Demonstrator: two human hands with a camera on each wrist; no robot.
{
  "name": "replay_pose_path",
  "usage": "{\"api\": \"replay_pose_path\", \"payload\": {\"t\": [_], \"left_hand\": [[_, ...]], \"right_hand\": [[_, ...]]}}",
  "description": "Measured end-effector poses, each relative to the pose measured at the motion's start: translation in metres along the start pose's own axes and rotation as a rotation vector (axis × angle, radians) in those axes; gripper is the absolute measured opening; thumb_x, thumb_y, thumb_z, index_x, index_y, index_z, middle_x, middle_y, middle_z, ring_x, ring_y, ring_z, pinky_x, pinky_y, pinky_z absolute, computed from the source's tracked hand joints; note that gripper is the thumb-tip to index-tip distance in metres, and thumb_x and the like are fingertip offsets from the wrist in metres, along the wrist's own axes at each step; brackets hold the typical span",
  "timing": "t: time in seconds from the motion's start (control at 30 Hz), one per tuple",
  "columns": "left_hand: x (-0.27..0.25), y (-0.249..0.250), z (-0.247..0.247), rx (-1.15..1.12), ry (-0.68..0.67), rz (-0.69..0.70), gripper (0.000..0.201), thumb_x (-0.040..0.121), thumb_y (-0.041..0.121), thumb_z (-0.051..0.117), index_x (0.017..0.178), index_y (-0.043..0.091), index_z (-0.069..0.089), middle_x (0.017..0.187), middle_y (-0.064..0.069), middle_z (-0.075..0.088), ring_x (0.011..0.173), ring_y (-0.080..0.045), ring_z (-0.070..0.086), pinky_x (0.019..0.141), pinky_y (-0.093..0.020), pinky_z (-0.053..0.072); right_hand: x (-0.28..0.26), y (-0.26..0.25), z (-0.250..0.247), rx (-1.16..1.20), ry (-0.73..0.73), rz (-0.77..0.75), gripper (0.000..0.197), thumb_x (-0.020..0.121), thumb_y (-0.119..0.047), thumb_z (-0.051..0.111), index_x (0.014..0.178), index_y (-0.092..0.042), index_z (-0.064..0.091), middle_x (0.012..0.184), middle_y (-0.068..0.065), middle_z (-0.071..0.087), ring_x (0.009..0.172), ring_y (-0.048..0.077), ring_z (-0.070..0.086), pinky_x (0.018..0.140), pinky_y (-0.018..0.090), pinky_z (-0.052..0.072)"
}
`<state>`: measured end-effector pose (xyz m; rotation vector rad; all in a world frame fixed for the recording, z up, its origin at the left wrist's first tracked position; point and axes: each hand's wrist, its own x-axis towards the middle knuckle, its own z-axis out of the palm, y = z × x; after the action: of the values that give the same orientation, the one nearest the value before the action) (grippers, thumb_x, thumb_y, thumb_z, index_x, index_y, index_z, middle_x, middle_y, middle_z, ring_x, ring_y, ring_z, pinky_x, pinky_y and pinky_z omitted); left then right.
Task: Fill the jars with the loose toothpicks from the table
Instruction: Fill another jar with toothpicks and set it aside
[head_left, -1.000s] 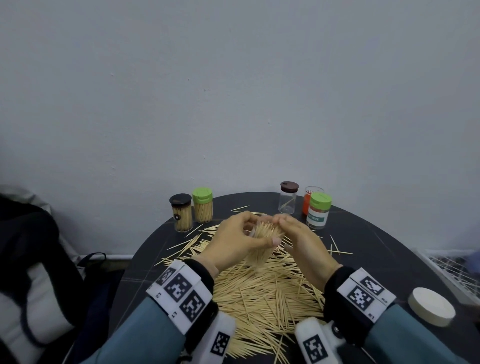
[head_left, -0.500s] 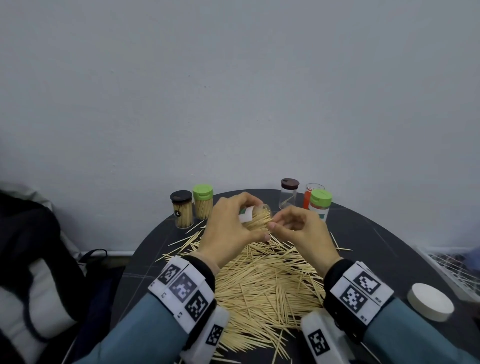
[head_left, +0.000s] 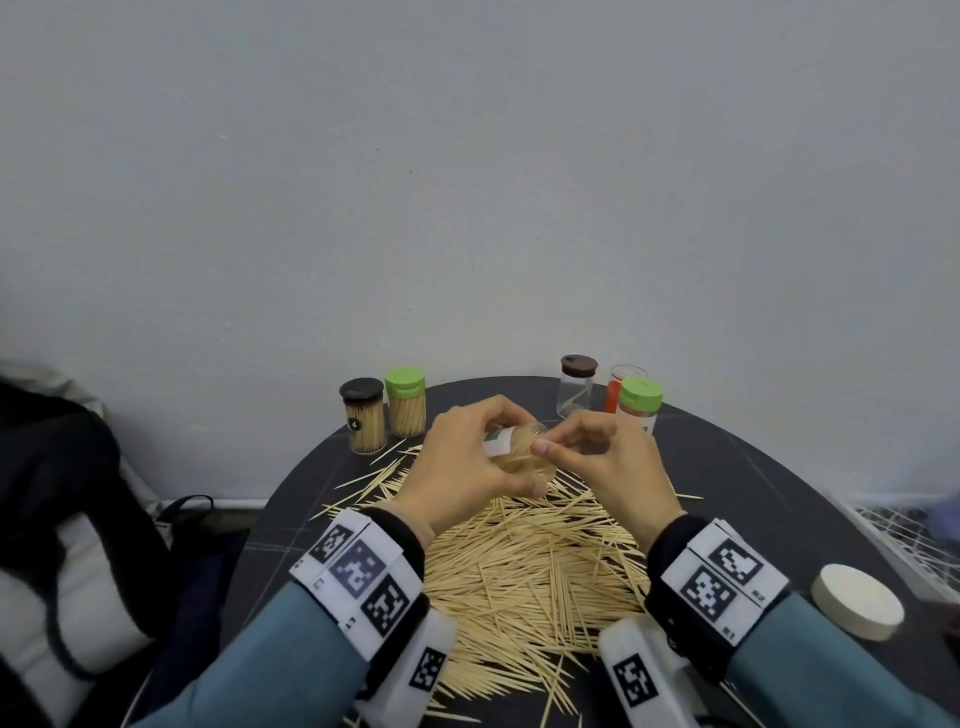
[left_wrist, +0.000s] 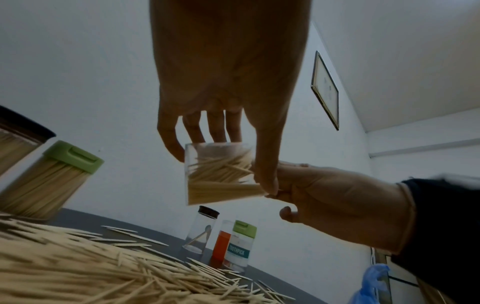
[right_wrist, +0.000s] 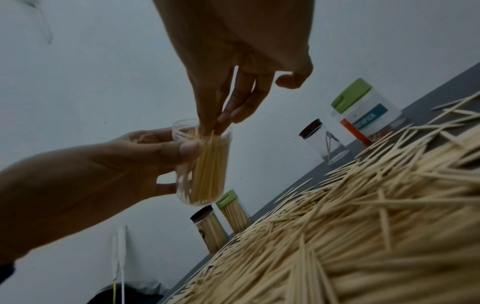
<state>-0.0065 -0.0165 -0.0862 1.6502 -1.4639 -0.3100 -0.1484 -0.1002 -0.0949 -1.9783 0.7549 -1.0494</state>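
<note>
My left hand (head_left: 462, 467) grips a clear plastic jar (head_left: 519, 453) above the table, tilted with its mouth toward my right hand. The jar (left_wrist: 221, 174) is roughly half full of toothpicks. My right hand (head_left: 597, 457) has thumb and fingers gathered at the jar's mouth (right_wrist: 201, 128), pinching the ends of a toothpick bundle (right_wrist: 207, 164) that stands inside it. Under both hands a wide pile of loose toothpicks (head_left: 519, 571) covers the dark round table (head_left: 753, 493).
Two full jars, one black-lidded (head_left: 362, 415) and one green-lidded (head_left: 406, 408), stand at the back left. At the back right are a brown-lidded jar (head_left: 576, 387) holding a few toothpicks, an orange one (head_left: 618, 395) and a green-lidded one (head_left: 640, 405). A white round lid (head_left: 857, 608) lies near the right edge.
Both hands have lifted the jar higher and farther back. The toothpick bundle that stuck out between the hands now sits inside the jar.
</note>
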Motion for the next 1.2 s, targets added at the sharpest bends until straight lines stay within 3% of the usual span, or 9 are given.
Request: {"api": "replay_pose_path", "payload": {"t": [0.13, 0.2, 0.3, 0.4, 0.53, 0.87, 1.0, 1.1, 1.2], "left_hand": [[0.000, 0.000, -0.007, -0.043, 0.011, -0.026, 0.053, 0.058, 0.027, 0.089, 0.105, 0.024, 0.065, 0.102, 0.014, 0.064, 0.099, 0.001, 0.056, 0.077, -0.005, 0.037], [-0.001, 0.000, -0.011, -0.055, 0.017, -0.028, 0.051, 0.060, 0.029, 0.088, 0.105, 0.025, 0.065, 0.102, 0.016, 0.064, 0.096, 0.005, 0.054, 0.074, -0.004, 0.036], [-0.002, -0.004, -0.017, -0.068, 0.039, -0.046, 0.052, 0.062, 0.032, 0.086, 0.109, 0.024, 0.063, 0.104, 0.015, 0.062, 0.096, 0.006, 0.053, 0.075, -0.005, 0.035], [-0.003, -0.010, -0.027, -0.062, 0.080, -0.080, 0.057, 0.064, 0.035, 0.084, 0.114, 0.021, 0.061, 0.102, 0.015, 0.059, 0.097, -0.001, 0.053, 0.076, -0.009, 0.039], [-0.004, -0.023, -0.046, -0.077, 0.127, -0.141, 0.062, 0.064, 0.039, 0.081, 0.119, 0.019, 0.058, 0.106, 0.009, 0.057, 0.102, -0.009, 0.054, 0.081, -0.020, 0.044], [-0.002, -0.063, -0.106, -0.103, 0.297, -0.190, 0.049, 0.068, 0.027, 0.083, 0.110, 0.016, 0.060, 0.101, 0.007, 0.060, 0.091, -0.004, 0.056, 0.066, -0.004, 0.043], [-0.001, -0.077, -0.124, -0.095, 0.343, -0.205, 0.050, 0.066, 0.030, 0.084, 0.109, 0.016, 0.061, 0.100, 0.007, 0.060, 0.087, 0.001, 0.052, 0.061, 0.004, 0.037], [-0.002, -0.083, -0.132, -0.109, 0.364, -0.232, 0.049, 0.064, 0.030, 0.085, 0.105, 0.020, 0.060, 0.101, 0.007, 0.060, 0.087, -0.001, 0.053, 0.060, 0.001, 0.038], [-0.005, -0.086, -0.137, -0.115, 0.368, -0.242, 0.053, 0.064, 0.031, 0.085, 0.109, 0.018, 0.061, 0.104, 0.006, 0.060, 0.089, -0.003, 0.053, 0.059, -0.001, 0.039]], "right_hand": [[-0.001, -0.003, 0.001, -0.018, -0.035, -0.008, 0.010, 0.079, -0.028, 0.071, 0.082, -0.020, 0.075, 0.074, -0.002, 0.071, 0.073, 0.012, 0.064, 0.067, 0.018, 0.048], [-0.001, -0.006, 0.003, 0.007, -0.026, -0.030, 0.010, 0.081, -0.027, 0.069, 0.085, -0.021, 0.075, 0.079, -0.005, 0.072, 0.078, 0.008, 0.065, 0.070, 0.016, 0.049], [0.002, -0.014, 0.003, 0.160, -0.064, -0.019, 0.013, 0.089, -0.018, 0.060, 0.089, -0.014, 0.072, 0.085, -0.007, 0.072, 0.077, -0.007, 0.062, 0.069, 0.003, 0.043], [0.010, -0.017, -0.003, 0.201, -0.146, 0.030, 0.015, 0.092, -0.010, 0.054, 0.093, -0.012, 0.068, 0.088, -0.005, 0.071, 0.078, -0.007, 0.063, 0.071, 0.003, 0.044], [0.024, -0.002, 0.000, -0.079, -0.347, 0.076, 0.016, 0.092, -0.008, 0.055, 0.098, -0.021, 0.064, 0.101, -0.006, 0.070, 0.098, 0.002, 0.062, 0.088, 0.015, 0.046], [0.084, -0.003, 0.082, -0.700, -0.883, 0.043, 0.037, 0.095, -0.017, 0.051, 0.132, -0.018, 0.047, 0.138, 0.001, 0.048, 0.128, 0.017, 0.044, 0.108, 0.032, 0.034], [0.093, -0.017, 0.126, -0.796, -1.021, 0.057, 0.064, 0.090, -0.032, 0.059, 0.145, -0.018, 0.028, 0.149, 0.001, 0.034, 0.136, 0.018, 0.034, 0.111, 0.030, 0.026], [0.096, -0.018, 0.151, -0.855, -1.056, 0.013, 0.065, 0.092, -0.021, 0.056, 0.147, -0.016, 0.022, 0.150, 0.006, 0.034, 0.136, 0.021, 0.033, 0.110, 0.030, 0.026], [0.099, -0.011, 0.166, -0.874, -1.067, -0.068, 0.056, 0.094, -0.001, 0.043, 0.146, -0.014, 0.028, 0.150, 0.006, 0.032, 0.139, 0.023, 0.029, 0.114, 0.031, 0.021]]}}
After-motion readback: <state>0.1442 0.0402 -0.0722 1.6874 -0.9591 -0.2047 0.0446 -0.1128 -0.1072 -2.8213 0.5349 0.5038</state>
